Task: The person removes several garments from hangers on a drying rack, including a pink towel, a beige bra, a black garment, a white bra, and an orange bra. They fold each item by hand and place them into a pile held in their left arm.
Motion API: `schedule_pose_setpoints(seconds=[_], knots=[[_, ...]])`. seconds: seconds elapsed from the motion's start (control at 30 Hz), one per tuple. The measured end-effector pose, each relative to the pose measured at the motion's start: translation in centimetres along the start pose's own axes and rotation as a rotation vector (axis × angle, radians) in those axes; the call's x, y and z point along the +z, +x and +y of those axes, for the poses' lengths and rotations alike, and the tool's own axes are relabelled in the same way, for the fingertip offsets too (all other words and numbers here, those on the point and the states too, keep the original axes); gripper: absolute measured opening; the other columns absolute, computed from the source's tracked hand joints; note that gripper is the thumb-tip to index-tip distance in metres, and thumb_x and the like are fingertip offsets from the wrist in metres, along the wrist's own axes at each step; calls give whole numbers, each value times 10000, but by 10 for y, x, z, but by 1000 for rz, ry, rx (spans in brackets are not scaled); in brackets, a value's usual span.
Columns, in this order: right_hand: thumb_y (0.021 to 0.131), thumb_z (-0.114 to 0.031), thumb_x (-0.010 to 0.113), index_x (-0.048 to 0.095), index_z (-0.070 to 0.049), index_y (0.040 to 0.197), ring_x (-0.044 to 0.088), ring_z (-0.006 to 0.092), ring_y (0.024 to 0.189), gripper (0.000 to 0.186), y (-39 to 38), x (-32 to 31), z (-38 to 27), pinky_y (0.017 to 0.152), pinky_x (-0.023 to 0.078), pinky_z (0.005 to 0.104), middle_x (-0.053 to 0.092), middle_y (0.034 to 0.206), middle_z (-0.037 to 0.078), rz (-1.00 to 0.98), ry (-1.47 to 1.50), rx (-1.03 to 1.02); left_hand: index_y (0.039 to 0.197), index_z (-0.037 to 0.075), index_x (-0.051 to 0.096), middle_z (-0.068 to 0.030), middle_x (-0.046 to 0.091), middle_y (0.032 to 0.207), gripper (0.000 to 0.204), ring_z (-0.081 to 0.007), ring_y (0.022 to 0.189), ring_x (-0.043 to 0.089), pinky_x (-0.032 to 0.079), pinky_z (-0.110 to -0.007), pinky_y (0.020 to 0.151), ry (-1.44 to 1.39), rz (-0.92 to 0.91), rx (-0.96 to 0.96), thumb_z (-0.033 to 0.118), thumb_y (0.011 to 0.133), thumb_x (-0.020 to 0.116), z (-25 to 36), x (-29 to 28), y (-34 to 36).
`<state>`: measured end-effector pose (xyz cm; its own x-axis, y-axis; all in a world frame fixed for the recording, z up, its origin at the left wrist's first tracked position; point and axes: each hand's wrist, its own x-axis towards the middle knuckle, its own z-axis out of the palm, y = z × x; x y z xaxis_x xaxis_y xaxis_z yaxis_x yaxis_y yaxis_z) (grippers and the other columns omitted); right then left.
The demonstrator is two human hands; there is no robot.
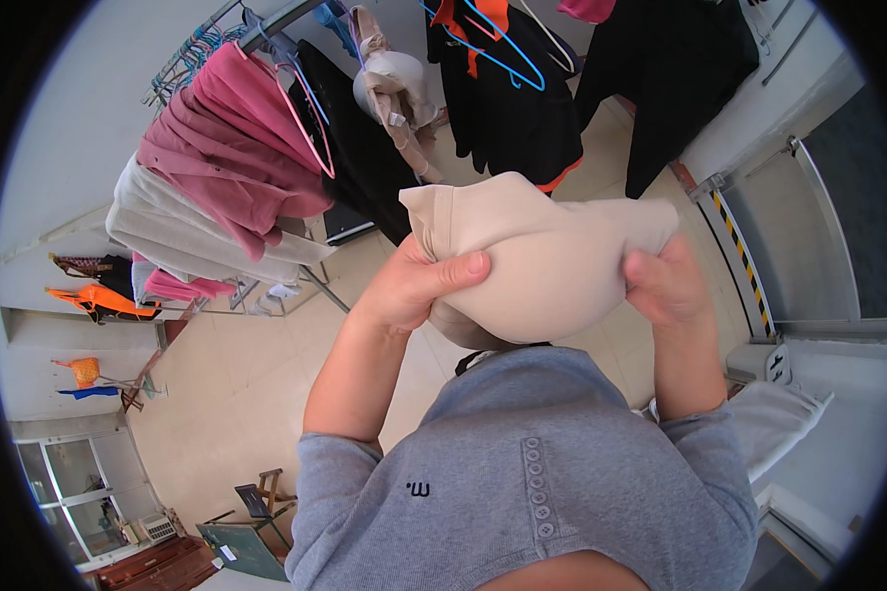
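Note:
A beige bra [542,271] with smooth moulded cups is stretched between my two hands in front of my chest. My left hand [416,284] grips its left end, the thumb lying on the outside of the fabric. At the other end, the fingers of my right hand [672,284] are curled around the narrower side band and look slightly blurred. A rounded darker fold of the bra shows beneath, next to my left hand. The fingers behind the fabric are hidden.
A clothes rack [284,22] ahead holds pink clothing [237,148], a grey-white towel [182,212], another beige bra [394,84] and black garments [508,108]. Blue hangers [202,49] cluster at its left end. A metal-framed door [828,227] stands at right, a green table [246,547] at lower left.

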<state>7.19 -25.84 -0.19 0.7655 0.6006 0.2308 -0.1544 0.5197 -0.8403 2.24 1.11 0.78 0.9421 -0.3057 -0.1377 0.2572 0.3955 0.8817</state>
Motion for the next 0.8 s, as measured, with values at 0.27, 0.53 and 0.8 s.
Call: schedule_pose_setpoints(seconds=[0.27, 0.53, 0.8], knots=[[999, -267, 579, 600, -19, 1199, 654, 195, 1040, 320, 15, -9, -10, 883, 534, 358, 678, 1107, 82, 315, 156, 19, 1321, 20, 551, -83, 643, 1215, 484, -182, 1107, 617, 493, -336, 946, 6, 74, 54, 335, 964, 640, 8, 9, 10], [995, -277, 581, 488, -16, 1352, 562, 208, 1209, 452, 17, -11, -20, 1009, 455, 396, 584, 1314, 80, 206, 165, 45, 1333, 12, 547, -68, 628, 1255, 466, -162, 1154, 585, 466, -332, 971, 194, 23, 138, 318, 986, 607, 36, 22, 17], [806, -106, 809, 570, -20, 1227, 612, 171, 1089, 492, 19, -12, -21, 949, 485, 344, 645, 1169, 85, 36, -242, 175, 1162, 48, 654, 11, 646, 1017, 353, -83, 960, 574, 475, -262, 835, 331, 24, 235, 354, 994, 596, 37, 27, 25]])
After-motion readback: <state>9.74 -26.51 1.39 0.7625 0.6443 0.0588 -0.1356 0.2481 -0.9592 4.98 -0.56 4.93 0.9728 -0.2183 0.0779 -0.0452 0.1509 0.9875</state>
